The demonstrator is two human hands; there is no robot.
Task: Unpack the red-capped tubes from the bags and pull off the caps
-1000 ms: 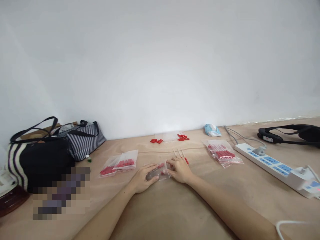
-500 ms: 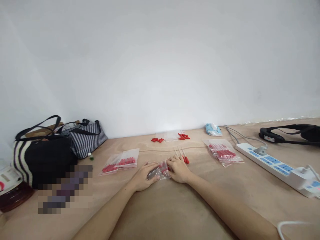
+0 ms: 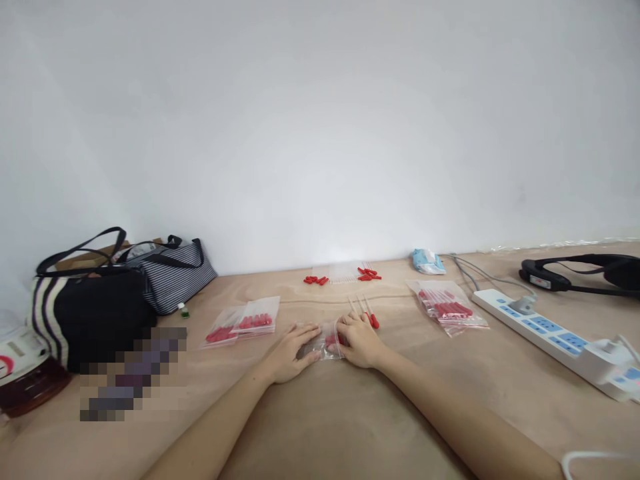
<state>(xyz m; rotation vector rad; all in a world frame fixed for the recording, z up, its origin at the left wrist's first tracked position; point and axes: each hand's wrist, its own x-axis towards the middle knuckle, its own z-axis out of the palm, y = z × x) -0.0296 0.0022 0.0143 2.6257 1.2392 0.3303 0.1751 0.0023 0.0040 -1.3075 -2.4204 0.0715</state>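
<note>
On the table in front of me lies a small clear plastic bag with something red inside, near its right end. My left hand holds the bag's left end, fingers along the upper edge and thumb along the lower edge. My right hand is curled over the right end, its fingers pressing on the bag and partly hiding the red contents. Just beyond my right hand lie several loose red-handled tools with thin pale shafts, like small screwdrivers.
Filled bags of red-handled tools lie left and right. Red pieces and pale rods sit by the wall. A power strip, a tissue pack and a black headset are right; two bags stand left.
The dark patch between my left thumb and fingers has gone, and the bag lies flatter there. Both hands stay almost in place; the view has shifted slightly.
</note>
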